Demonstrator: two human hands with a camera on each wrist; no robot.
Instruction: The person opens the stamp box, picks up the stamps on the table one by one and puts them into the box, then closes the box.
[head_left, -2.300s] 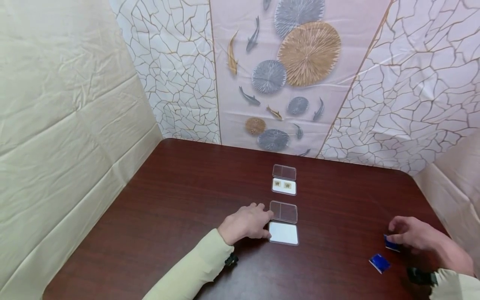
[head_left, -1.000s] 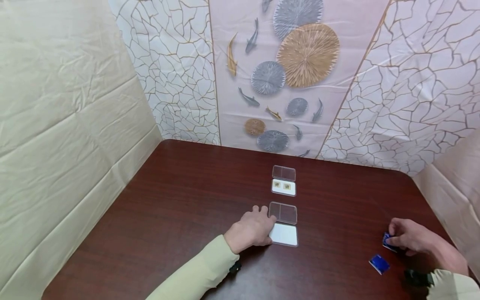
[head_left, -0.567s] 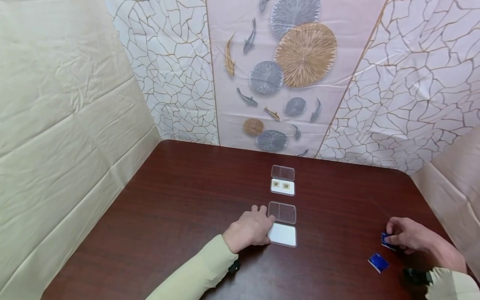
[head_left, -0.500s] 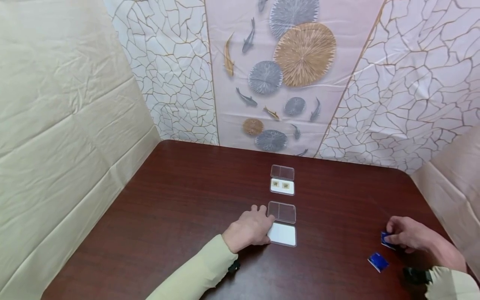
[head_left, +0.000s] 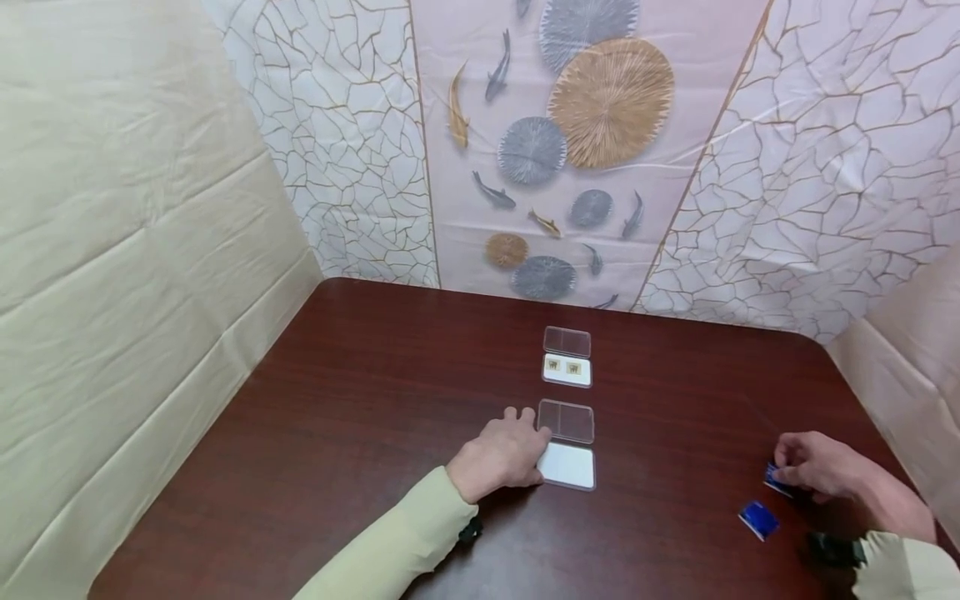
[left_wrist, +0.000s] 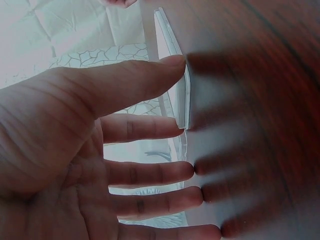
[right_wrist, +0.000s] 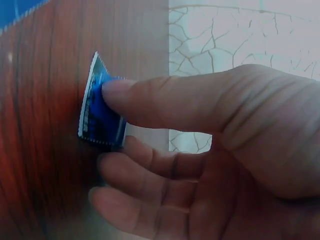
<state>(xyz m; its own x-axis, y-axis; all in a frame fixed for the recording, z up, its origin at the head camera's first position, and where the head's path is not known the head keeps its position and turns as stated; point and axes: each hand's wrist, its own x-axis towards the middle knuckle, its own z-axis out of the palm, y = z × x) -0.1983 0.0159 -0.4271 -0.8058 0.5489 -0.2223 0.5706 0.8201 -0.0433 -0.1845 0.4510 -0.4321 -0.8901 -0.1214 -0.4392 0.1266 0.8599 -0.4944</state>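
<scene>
My left hand (head_left: 501,454) lies at the left side of the nearer clear hinged case (head_left: 567,465), fingers nearly straight. Thumb tip and index fingertip touch the case's edge in the left wrist view, and the other fingertips rest on the table. The case is open, with a white inner pad and its transparent lid folded back. At the right, my right hand (head_left: 821,467) pinches a blue postage stamp (right_wrist: 102,112) with a perforated edge, the thumb over its face and the fingers behind. A second blue stamp (head_left: 760,520) lies flat on the table nearby.
Behind the nearer case stands another open clear case (head_left: 567,382), with two small beige stamps (head_left: 573,367) on its white pad. The dark wooden table (head_left: 360,367) meets a patterned cloth wall (head_left: 360,167) at the back, with pale cloth on both sides.
My right thumb and fingers have come together on the blue stamp and tilted it slightly; lately they barely move. My left hand has shifted a little right against the case.
</scene>
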